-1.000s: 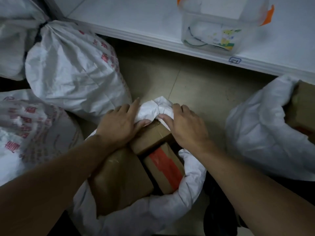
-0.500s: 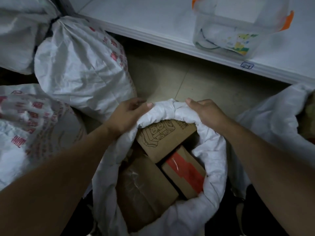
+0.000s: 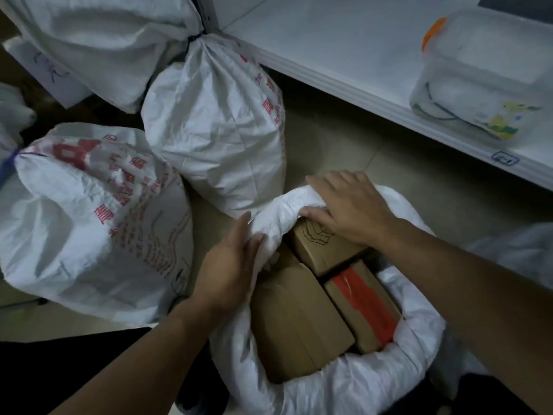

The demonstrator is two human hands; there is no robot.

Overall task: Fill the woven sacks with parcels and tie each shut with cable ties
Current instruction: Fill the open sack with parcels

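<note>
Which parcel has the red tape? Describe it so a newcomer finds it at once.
Start at the open sack between the person's arms. Three brown parcels show in its mouth; take the one on the right, nearest the right forearm. Only it carries a red tape stripe.

Dim indoor light, beige tiled floor (image 3: 344,151), white shelf (image 3: 344,46) along the right, clear plastic container (image 3: 484,85) resting on it

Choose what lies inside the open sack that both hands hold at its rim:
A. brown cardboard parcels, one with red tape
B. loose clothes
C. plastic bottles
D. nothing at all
A: the open sack shows brown cardboard parcels, and one parcel carries a red tape strip.
</note>
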